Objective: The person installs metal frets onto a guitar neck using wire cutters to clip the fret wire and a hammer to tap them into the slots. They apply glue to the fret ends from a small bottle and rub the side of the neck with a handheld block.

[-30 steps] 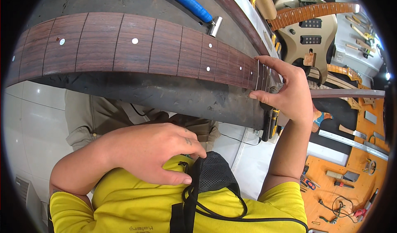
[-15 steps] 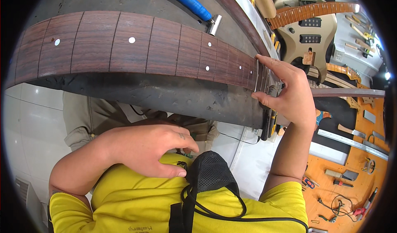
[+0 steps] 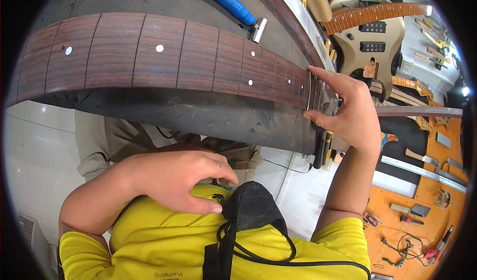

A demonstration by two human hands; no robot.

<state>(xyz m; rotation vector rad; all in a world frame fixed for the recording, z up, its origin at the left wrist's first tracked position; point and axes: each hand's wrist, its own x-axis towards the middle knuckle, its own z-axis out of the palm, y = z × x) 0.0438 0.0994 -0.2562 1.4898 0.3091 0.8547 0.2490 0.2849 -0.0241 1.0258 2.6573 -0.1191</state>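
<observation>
A guitar neck [image 3: 159, 68] with a dark wooden fingerboard and round white inlay dots runs across the view. Thin fret slots cross the board, and a few silver fret wires show at its right end. There my right hand [image 3: 350, 108] spans the board, with the thumb on the near edge and a fingertip on the far edge; its other fingers are hidden. My left hand [image 3: 186, 180] hangs in front of my yellow shirt, away from the neck, thumb apart from loosely bent fingers and holding nothing. Beyond the neck lies a hammer [image 3: 228, 4] with a blue handle and metal head.
A dark bench pad [image 3: 223, 118] lies under the neck. At the right stand a gold guitar body [image 3: 343, 36] and another fretted neck [image 3: 377, 14]. An orange tool board [image 3: 397, 242] holds knives, pliers and a cable. A black mesh pouch [image 3: 256, 208] hangs at my chest.
My right hand shifts very slightly to the right at the end of the neck. The left hand stays practically where it was.
</observation>
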